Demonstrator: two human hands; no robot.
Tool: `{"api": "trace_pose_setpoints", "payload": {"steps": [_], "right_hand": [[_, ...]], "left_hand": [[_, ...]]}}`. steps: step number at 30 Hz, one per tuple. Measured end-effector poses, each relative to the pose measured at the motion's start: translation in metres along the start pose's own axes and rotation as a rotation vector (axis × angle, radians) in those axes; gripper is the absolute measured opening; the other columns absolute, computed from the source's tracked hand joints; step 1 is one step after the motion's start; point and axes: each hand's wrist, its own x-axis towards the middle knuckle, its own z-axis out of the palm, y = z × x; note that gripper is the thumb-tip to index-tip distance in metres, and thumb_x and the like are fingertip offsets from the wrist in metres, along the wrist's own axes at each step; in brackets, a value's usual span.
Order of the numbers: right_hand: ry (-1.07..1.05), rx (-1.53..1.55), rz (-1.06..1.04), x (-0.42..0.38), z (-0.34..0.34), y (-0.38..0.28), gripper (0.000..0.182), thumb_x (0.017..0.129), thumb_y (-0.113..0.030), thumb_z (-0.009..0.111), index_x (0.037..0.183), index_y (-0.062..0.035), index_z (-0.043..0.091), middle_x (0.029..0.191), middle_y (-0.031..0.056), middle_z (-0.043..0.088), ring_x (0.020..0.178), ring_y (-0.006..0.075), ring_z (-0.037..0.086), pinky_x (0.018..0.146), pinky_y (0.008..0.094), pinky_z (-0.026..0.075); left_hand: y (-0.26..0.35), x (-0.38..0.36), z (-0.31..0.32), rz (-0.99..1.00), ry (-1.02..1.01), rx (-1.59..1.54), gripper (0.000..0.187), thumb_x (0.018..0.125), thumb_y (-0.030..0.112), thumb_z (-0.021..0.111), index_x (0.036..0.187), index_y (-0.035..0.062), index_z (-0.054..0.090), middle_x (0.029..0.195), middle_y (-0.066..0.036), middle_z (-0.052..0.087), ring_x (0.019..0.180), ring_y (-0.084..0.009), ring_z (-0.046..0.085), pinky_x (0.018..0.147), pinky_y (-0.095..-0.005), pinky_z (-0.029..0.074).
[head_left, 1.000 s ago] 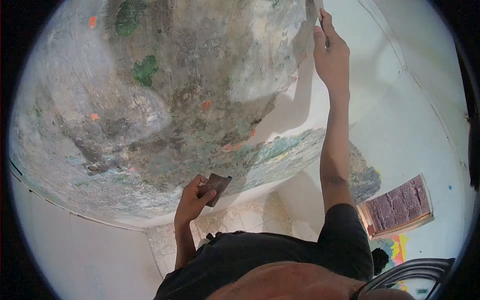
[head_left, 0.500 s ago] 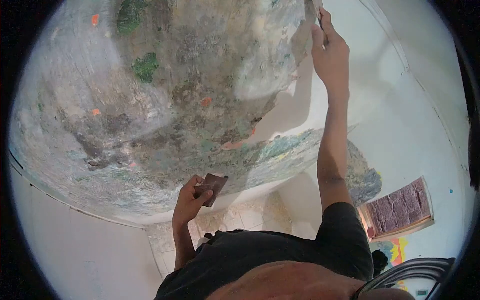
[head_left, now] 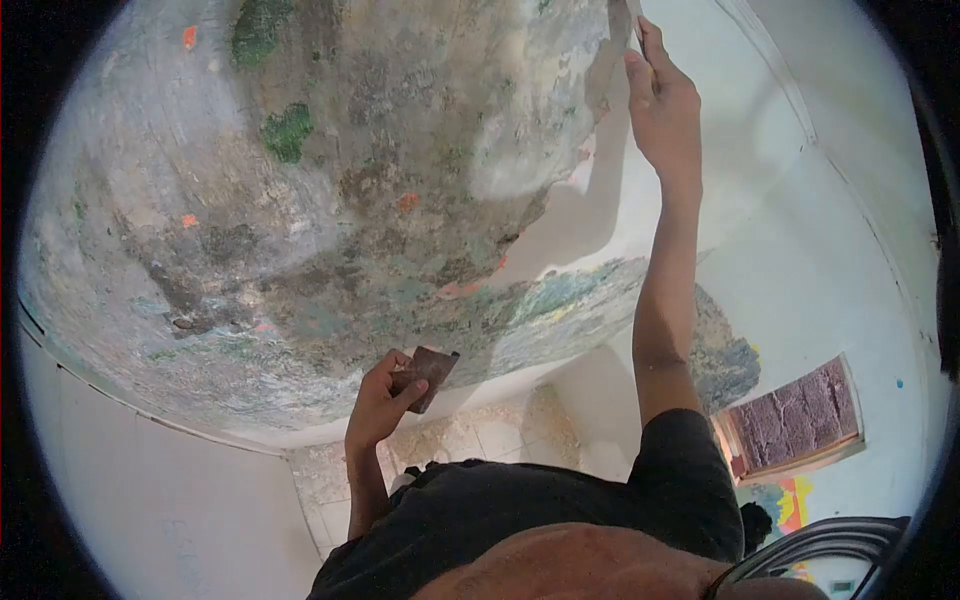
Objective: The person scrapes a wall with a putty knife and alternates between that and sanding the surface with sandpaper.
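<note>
My right hand (head_left: 662, 105) is raised high and shut on a thin scraper (head_left: 640, 28), whose blade meets the edge where white paint (head_left: 600, 215) borders the scraped wall (head_left: 330, 180). The bare wall is grey-brown with green and orange paint remnants. Lower down, my left hand (head_left: 378, 405) holds a small brown rectangular pad (head_left: 430, 372) close to the bottom of the scraped patch. My black sleeve and torso fill the bottom of the view.
Pale floor tiles (head_left: 480, 440) strewn with paint dust lie below the wall. A brick-filled opening (head_left: 795, 410) sits at the right with bright painted colours (head_left: 795, 495) under it. Dark curved cables (head_left: 840, 540) cross the bottom right corner.
The right hand with the scraper has shifted slightly along the paint edge. The left hand with the brown pad has barely moved.
</note>
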Motion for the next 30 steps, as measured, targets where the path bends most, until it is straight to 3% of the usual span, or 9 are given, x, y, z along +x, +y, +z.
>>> {"api": "trace_pose_setpoints", "payload": {"steps": [1,4,7,11,13,16,19,26,30], "right_hand": [[-0.021,0.013,-0.007,0.005,-0.001,0.000,0.049,0.100,-0.030,0.052,0.142,-0.0059,0.048,0.139,0.0172,0.055,0.129,0.0241,0.052,0.105,0.0327,0.040],[0.041,-0.064,-0.083,0.024,-0.003,-0.006,0.046,0.099,-0.017,0.048,0.142,-0.0011,0.045,0.122,0.0292,0.061,0.114,0.0345,0.063,0.095,0.0352,0.047],[-0.030,0.048,-0.022,0.005,-0.002,-0.006,0.049,0.100,-0.030,0.052,0.142,-0.0058,0.048,0.138,0.0163,0.056,0.128,0.0238,0.054,0.104,0.0322,0.040],[-0.028,0.080,0.112,0.013,-0.003,-0.012,0.048,0.100,-0.030,0.051,0.141,-0.0050,0.049,0.137,0.0163,0.057,0.125,0.0259,0.056,0.102,0.0309,0.042],[0.036,-0.066,-0.040,0.002,0.005,-0.001,0.048,0.100,-0.030,0.051,0.141,-0.0048,0.050,0.137,0.0168,0.057,0.124,0.0273,0.058,0.100,0.0305,0.044],[0.047,-0.080,-0.063,0.010,0.001,-0.001,0.047,0.100,-0.029,0.050,0.140,-0.0053,0.050,0.136,0.0189,0.057,0.125,0.0290,0.057,0.099,0.0312,0.045],[0.091,-0.122,-0.096,0.020,0.004,-0.004,0.045,0.098,-0.026,0.052,0.139,-0.0072,0.053,0.086,0.0218,0.068,0.076,0.0273,0.068,0.076,0.0344,0.051],[0.151,0.026,-0.137,0.029,0.012,-0.004,0.044,0.098,-0.028,0.053,0.138,-0.0097,0.054,0.082,0.0225,0.067,0.069,0.0238,0.064,0.073,0.0325,0.050],[0.063,-0.009,-0.052,0.007,0.018,-0.019,0.043,0.098,-0.025,0.053,0.138,-0.0089,0.054,0.077,0.0214,0.066,0.062,0.0228,0.061,0.068,0.0312,0.050]], "left_hand": [[0.000,0.002,0.001,0.014,0.002,-0.008,0.023,0.088,0.002,0.068,0.102,0.0041,0.050,0.080,-0.008,0.068,0.072,-0.0085,0.061,0.063,-0.0264,0.047],[-0.003,0.002,0.002,0.018,-0.015,-0.004,0.023,0.087,0.002,0.068,0.102,0.0040,0.050,0.081,-0.009,0.069,0.073,-0.0091,0.061,0.063,-0.0267,0.047],[0.002,-0.003,0.005,0.009,-0.016,-0.017,0.023,0.088,0.002,0.067,0.103,0.0041,0.050,0.082,-0.009,0.069,0.073,-0.0097,0.062,0.064,-0.0271,0.048],[0.000,0.000,0.008,0.027,0.001,0.012,0.022,0.088,0.002,0.067,0.102,0.0045,0.050,0.084,-0.009,0.069,0.074,-0.0100,0.062,0.064,-0.0276,0.049],[0.000,-0.004,0.011,-0.011,-0.025,0.010,0.021,0.089,0.003,0.067,0.101,0.0045,0.050,0.085,-0.009,0.069,0.075,-0.0100,0.062,0.064,-0.0280,0.049],[0.000,-0.003,0.011,0.001,-0.040,0.028,0.021,0.089,0.005,0.068,0.101,0.0042,0.050,0.086,-0.008,0.067,0.075,-0.0102,0.062,0.065,-0.0288,0.049],[-0.006,-0.003,0.008,0.039,-0.020,0.055,0.022,0.090,0.007,0.068,0.101,0.0040,0.050,0.086,-0.007,0.065,0.075,-0.0103,0.061,0.066,-0.0293,0.048],[-0.003,-0.012,0.003,-0.011,0.000,0.090,0.022,0.089,0.004,0.068,0.100,0.0061,0.049,0.089,-0.008,0.067,0.079,-0.0104,0.063,0.065,-0.0279,0.051],[-0.009,-0.014,0.000,0.020,0.025,0.030,0.023,0.089,0.003,0.068,0.101,0.0057,0.048,0.088,-0.008,0.067,0.078,-0.0107,0.064,0.065,-0.0279,0.051]]}}
